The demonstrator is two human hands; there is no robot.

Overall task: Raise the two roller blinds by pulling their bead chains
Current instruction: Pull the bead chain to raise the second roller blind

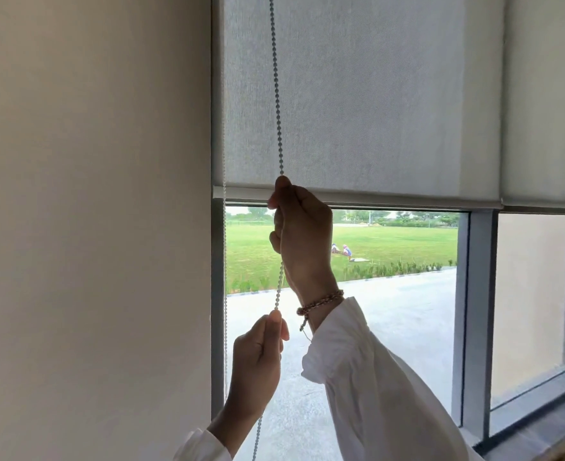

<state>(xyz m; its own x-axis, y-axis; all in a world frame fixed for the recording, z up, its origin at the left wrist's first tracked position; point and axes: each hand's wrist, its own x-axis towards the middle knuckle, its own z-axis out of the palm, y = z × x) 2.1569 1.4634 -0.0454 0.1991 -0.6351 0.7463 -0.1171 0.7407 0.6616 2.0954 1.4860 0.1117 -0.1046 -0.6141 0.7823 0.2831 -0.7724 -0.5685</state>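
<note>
A grey roller blind (pixel 357 94) covers the upper part of the left window, its bottom bar at about mid-height. A second blind (pixel 547 94) hangs to its right with its bottom edge slightly lower. A white bead chain (pixel 276 88) runs down in front of the left blind. My right hand (pixel 299 234) grips this strand at the blind's bottom bar. Lower on the same strand, my left hand (pixel 258 357) pinches it between thumb and fingers. The chain's other strand (pixel 224 261) hangs along the window frame at the left.
A plain wall (pixel 91 227) fills the left side. A grey mullion (pixel 474 311) divides the two panes, with a sill (pixel 540 424) at lower right. Outside lie pavement and a lawn.
</note>
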